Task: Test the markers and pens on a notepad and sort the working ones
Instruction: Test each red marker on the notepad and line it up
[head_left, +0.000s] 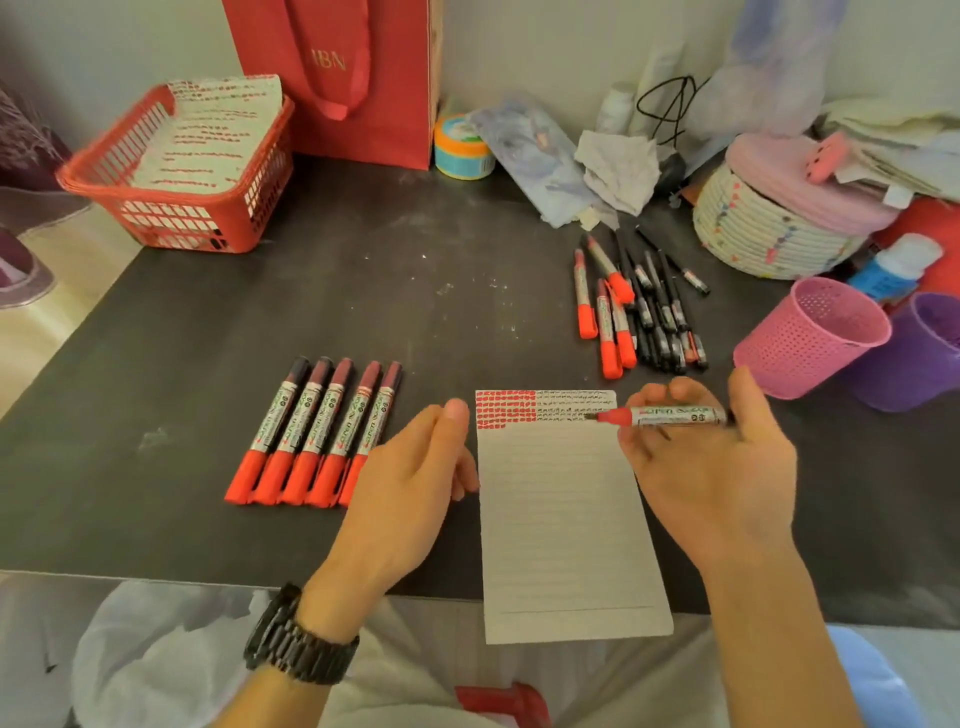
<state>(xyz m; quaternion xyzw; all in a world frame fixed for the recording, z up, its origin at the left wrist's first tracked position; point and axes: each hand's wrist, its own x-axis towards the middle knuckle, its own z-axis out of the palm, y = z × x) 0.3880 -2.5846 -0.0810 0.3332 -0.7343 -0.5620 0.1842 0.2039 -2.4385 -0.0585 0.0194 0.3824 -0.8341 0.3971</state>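
Notepad (566, 519) sits at the near edge of the table (389, 291), its bottom hanging over. Row of five markers (317, 431) lies side by side just left of it. Left hand (410, 478) is between the row and the pad, over the nearest marker's lower end. Right hand (711, 457) is at the pad's top right corner, holding a marker (665, 415) crosswise, tip over the pad's top lines. Mixed pile of markers and pens (639, 306) is behind the pad, to the right. Two cups (810, 338) lie right of the pile, lidded woven basket (779, 223) behind them. Slotted basket (176, 171) sits at back left with sheets in it, bag (353, 78) just right of it against the wall.
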